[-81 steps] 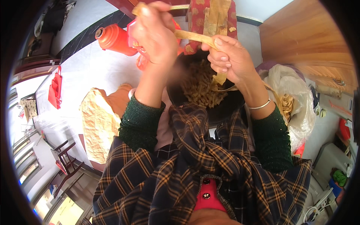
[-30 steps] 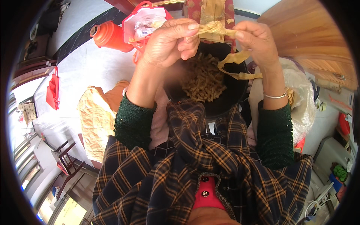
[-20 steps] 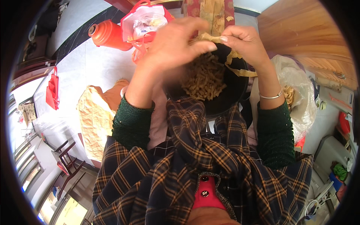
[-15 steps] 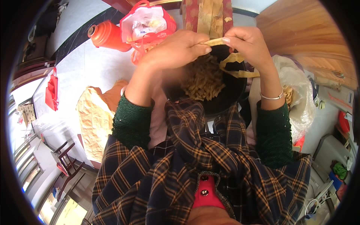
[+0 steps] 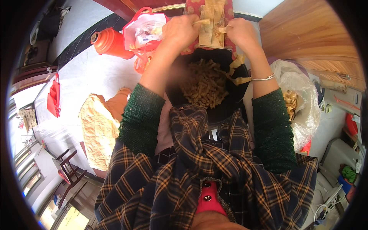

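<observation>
My left hand (image 5: 183,31) and my right hand (image 5: 238,33) are raised side by side over a black basin (image 5: 227,114) on my lap. Each hand pinches one end of a thin tan strip (image 5: 210,25) stretched between them. The basin holds a heap of short tan pieces (image 5: 204,85). More strips (image 5: 238,72) hang down from my right hand toward the basin's right rim. Behind the hands lies a stack of tan strips (image 5: 213,18) on a red cloth (image 5: 229,15).
A red plastic bag (image 5: 145,30) and an orange-red flask (image 5: 111,43) stand on the pale floor to the left. A crumpled tan paper sack (image 5: 96,129) lies at my left. A clear bag with tan scraps (image 5: 299,100) sits at my right, below a wooden surface (image 5: 306,34).
Both hands have risen away from the basin and drawn closer to the stack of strips. The long strip my right hand held earlier now hangs lower, by the basin rim.
</observation>
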Demonstrator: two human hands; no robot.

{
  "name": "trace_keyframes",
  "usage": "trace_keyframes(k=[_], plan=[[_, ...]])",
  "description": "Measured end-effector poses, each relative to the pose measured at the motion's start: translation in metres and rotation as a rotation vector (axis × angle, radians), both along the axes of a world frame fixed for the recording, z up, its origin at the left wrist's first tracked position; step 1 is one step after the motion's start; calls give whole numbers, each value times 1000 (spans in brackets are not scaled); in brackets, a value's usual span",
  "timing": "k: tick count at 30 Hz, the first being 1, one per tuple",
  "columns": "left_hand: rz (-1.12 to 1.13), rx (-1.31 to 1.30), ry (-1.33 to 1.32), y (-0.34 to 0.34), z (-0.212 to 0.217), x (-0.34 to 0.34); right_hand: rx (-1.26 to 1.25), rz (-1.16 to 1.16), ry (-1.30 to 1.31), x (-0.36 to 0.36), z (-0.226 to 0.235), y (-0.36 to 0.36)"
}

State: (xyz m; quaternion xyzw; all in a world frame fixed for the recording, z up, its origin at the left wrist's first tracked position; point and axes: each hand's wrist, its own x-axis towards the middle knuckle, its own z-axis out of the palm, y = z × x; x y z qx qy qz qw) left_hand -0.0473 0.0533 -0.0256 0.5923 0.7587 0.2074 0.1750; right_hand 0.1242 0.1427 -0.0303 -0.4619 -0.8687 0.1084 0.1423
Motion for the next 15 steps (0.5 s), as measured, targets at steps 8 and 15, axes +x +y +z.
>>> trace_keyframes(k=[8,15], plan=[[76,268,-950,-47,3,54,-1420,12,1049,-11,24,-67],[229,640,-1914,-42,38,-2,-1478,270,897,-14,31,-83]])
